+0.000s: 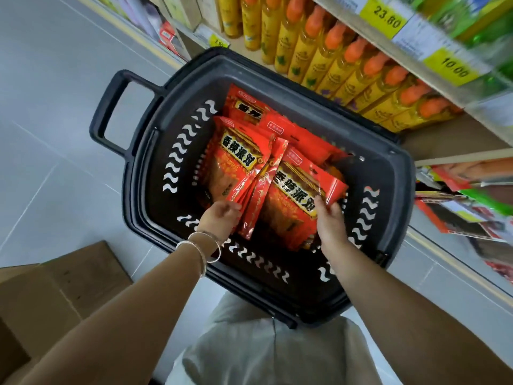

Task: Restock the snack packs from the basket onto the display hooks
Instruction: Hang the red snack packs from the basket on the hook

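L hand point(218, 218) fingers under packs point(294, 187), shelf point(416, 50) blurred

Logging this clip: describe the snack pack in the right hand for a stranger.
Find the black basket beside the yellow bottles. The right hand pinches the red snack pack on the bottle side. It faces up, unlike the edge-on packs beside it.

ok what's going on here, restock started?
Just starting. A person reaches into the black basket on the floor beside the shelves. The left grip holds a few red snack packs edge-on; the right grip pinches the lower edge of another pack. More packs lie underneath. All are inside the basket, and no display hooks can be made out in the blurred right edge.
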The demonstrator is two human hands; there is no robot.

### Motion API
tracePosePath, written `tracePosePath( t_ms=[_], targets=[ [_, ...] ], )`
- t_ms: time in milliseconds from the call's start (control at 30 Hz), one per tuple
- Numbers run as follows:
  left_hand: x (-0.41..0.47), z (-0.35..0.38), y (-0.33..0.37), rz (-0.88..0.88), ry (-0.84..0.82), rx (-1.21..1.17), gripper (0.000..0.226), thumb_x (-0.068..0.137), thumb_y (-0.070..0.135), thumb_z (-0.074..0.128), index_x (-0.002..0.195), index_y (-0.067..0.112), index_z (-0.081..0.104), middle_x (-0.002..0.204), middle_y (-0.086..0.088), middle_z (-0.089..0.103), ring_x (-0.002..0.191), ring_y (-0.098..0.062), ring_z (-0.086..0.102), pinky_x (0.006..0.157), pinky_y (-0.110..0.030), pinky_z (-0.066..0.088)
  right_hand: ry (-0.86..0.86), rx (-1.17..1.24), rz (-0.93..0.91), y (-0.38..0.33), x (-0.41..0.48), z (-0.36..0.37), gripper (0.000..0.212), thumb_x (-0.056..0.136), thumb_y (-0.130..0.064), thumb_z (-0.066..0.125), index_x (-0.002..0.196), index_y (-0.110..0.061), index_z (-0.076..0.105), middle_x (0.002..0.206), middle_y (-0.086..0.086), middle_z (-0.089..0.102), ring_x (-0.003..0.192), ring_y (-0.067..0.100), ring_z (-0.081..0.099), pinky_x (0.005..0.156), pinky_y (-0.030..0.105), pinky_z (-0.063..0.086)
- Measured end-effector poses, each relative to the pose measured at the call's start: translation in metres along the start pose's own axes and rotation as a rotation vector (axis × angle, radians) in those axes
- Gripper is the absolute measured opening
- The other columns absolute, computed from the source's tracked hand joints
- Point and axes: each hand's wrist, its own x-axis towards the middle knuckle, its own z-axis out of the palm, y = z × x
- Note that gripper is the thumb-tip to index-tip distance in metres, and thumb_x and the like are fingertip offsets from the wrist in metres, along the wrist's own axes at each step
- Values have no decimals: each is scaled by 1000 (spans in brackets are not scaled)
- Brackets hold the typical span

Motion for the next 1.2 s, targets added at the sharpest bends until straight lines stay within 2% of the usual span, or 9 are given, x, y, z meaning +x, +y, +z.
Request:
tracePosePath(
  t_ms=[133, 267, 333, 433, 533, 633, 800, 1000, 1200],
  targets=[
    [-3, 1, 17, 37, -8, 64, 13, 91, 17, 52, 101, 22, 59, 93, -3, 66, 80, -17, 61, 74, -27, 49, 129, -11, -97, -6, -14, -32, 37, 96, -49, 42, 121, -22, 50, 112, -3, 55, 107, 19, 52, 94, 35, 39],
    [-9, 3, 40, 77, -137, 67, 65, 79, 37, 71, 133, 17, 41, 116, 8, 53, 98, -3, 54, 88, -20, 40, 48, -2, -189, -24, -29, -48, 33, 93, -55, 43, 117, -32, 51, 106, -13, 55, 96, 4, 52, 90, 30, 37],
    [-12, 3, 51, 104, -264, 94, 67, 74, 47, 73, 129, 20, 46, 120, 15, 54, 108, -2, 53, 96, -20, 40, -36, 21, -144, -34, -35, -45, 45, 91, -58, 45, 127, -31, 49, 108, -13, 53, 98, 6, 52, 93, 33, 39],
    [-22, -4, 70, 112, -337, 69, 54, 59, 62, 72, 97, 27, 61, 92, 15, 71, 90, -8, 68, 81, -20, 54, -193, 123, 25, -50, -39, -28, 66, 87, -61, 50, 141, -25, 38, 130, -4, 52, 116, 19, 53, 102, 44, 42],
    [-24, -14, 69, 125, -197, -74, 59, 59, 56, 76, 96, 12, 63, 91, -7, 72, 84, -26, 69, 82, -40, 56, -224, 160, 143, -61, -36, -5, 66, 87, -57, 53, 142, -25, 37, 138, 6, 48, 119, 29, 54, 99, 53, 46],
    [-18, -30, 51, 130, 119, 11, 25, 78, 44, 70, 84, 22, 60, 78, 4, 69, 70, -12, 65, 67, -27, 53, -254, 201, 153, -63, -29, 22, 52, 94, -46, 50, 135, -16, 43, 134, 10, 53, 111, 24, 57, 97, 41, 47],
    [2, -58, 12, -86, 492, 101, 19, 87, 36, 59, 92, 17, 56, 71, 7, 54, 68, -17, 51, 69, -28, 36, -185, 82, 67, -59, -3, 50, 35, 99, -31, 46, 126, -10, 48, 129, 12, 55, 102, 18, 55, 89, 30, 45],
    [19, -67, -1, -111, 444, 78, 13, 88, 34, 58, 89, 23, 51, 72, 10, 54, 64, -10, 51, 73, -29, 41, -242, 26, 81, -65, 21, 78, 46, 95, -31, 55, 138, -16, 45, 137, 4, 52, 121, 21, 50, 98, 31, 41],
    [16, -65, 1, -126, 395, -67, 10, 88, 36, 59, 89, 28, 54, 78, 10, 61, 71, -11, 59, 72, -30, 46, -138, 48, 31, -60, 10, 93, 17, 93, -31, 58, 109, -23, 58, 115, 7, 62, 94, 19, 60, 85, 34, 52]
  ],
)
